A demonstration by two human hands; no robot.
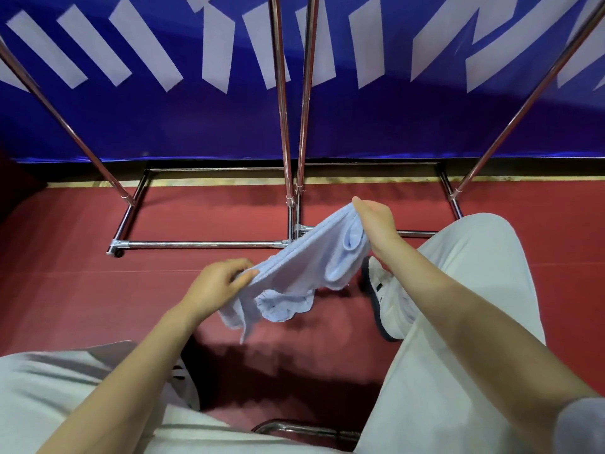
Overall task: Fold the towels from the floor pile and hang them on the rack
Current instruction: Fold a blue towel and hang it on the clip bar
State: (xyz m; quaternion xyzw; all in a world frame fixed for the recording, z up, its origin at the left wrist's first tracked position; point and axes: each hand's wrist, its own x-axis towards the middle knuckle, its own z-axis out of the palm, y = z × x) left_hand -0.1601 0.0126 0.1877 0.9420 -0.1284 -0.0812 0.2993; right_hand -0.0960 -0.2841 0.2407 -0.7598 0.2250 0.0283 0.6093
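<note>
I'm mid-fold: my left hand [214, 287] and right hand [376, 221] each pinch an end of the pale blue towel [304, 270], bunched mid-frame above the floor [82, 290]. Next I probably need to square its edges, then lift it towards the rack [284, 126] at upper centre.

Towel [314, 257]: pale blue. Floor [82, 290]: red. Banner [163, 119]: blue, white slanted bars. Rack [284, 93]: chrome. Trousers [458, 339]: light grey. Shoe [386, 296]: white, dark stripes.
</note>
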